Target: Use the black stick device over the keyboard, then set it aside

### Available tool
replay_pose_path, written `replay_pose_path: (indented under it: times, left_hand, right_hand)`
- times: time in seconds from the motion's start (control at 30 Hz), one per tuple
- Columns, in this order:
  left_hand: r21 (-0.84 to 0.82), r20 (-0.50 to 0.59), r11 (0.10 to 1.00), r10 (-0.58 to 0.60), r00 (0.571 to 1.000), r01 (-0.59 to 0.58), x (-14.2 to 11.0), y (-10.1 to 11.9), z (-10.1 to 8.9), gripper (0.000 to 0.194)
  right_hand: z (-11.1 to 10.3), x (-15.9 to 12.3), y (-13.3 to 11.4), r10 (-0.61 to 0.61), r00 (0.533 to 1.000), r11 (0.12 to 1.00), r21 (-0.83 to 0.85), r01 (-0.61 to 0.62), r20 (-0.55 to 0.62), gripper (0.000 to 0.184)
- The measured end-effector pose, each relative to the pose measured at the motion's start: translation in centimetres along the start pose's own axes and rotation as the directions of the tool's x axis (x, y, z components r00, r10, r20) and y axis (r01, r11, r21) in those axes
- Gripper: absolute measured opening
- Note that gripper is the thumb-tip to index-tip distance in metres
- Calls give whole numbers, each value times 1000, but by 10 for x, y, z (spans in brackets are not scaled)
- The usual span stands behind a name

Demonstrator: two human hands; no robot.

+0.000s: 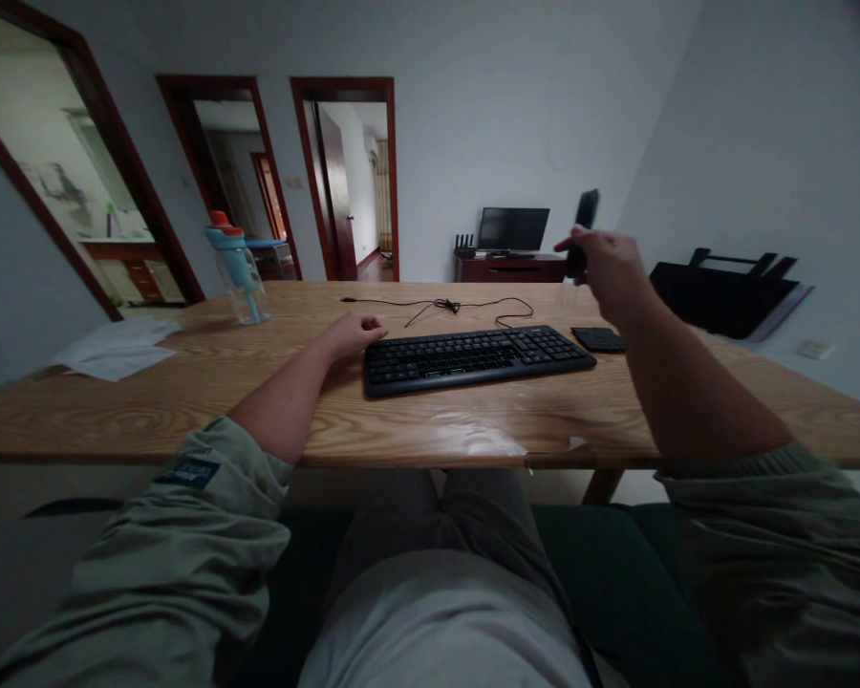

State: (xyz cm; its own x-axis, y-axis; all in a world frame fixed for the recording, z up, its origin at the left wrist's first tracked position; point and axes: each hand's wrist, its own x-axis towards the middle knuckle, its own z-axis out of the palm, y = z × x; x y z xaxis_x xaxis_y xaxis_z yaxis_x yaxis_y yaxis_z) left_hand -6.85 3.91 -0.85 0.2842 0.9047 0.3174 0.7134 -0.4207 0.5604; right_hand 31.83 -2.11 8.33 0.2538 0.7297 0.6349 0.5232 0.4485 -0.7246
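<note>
Sits at a wooden table [186, 401], forearms out over it. Grips in the right hand [606, 263] a slim dark device [586, 215], perhaps a phone or a remote, too dim to tell which; holds it upright, clear of the tabletop, at about one o'clock from the black keyboard [473, 358], fingers wrapped closed round its lower half. Rests the left hand [354, 334] on the wood at nine o'clock of the keyboard, just beside its end, curled into a loose fist and holding nothing.

Shows also a small dark pad [597, 338] at three o'clock of the keyboard, near its end, below the raised device; a thin black cable [444, 306] at twelve, apart from the keys; a clear water bottle [236, 268] with a blue and red cap at ten o'clock, well apart; white paper [115, 349] far out at nine.

Looks like a lift-and-hold step, with the device up and the keyboard untouched. Calls, for any further move, for a firm grip low on the device and a path clear of the pad and the cable.
</note>
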Motion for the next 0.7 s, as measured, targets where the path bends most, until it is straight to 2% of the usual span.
replay_pose_path:
  times: [0.03, 0.07, 0.13, 0.23, 0.33, 0.47, 0.6, 0.7]
  left_hand:
    - [-12, 7, 1000, 10, 1000, -10, 0, 1, 0, 32]
    - [-23, 10, 1000, 18, 1000, -18, 0, 1, 0, 32]
    - [-33, 12, 999, 29, 1000, -29, 0, 0, 0, 33]
    - [-38, 9, 999, 38, 999, -37, 0, -3, -3, 32]
    - [-68, 28, 997, 43, 999, -41, -1, -4, -6, 29]
    - [-143, 111, 987, 87, 990, -71, -3, -2, -10, 31]
    - [-170, 202, 983, 108, 974, -73, -5, 4, -11, 38]
    - [-150, 240, 987, 90, 967, -54, -5, 5, -10, 38]
  right_hand:
    - [16, -4, -13, -25, 998, 999, 24, 24, 55, 31]
    - [33, -9, -24, -78, 982, 996, 62, 68, 175, 29]
    - [70, -20, -41, -186, 924, 980, 125, 152, 335, 32]
    - [121, -39, -53, -283, 838, 956, 207, 208, 466, 36]
    - [158, -55, -48, -276, 797, 960, 196, 201, 537, 36]
    - [178, -67, -24, -241, 795, 970, 173, 173, 557, 34]
    - [178, -70, -6, -218, 809, 971, 207, 122, 546, 34]
    - [176, -70, -4, -223, 810, 968, 222, 118, 542, 33]
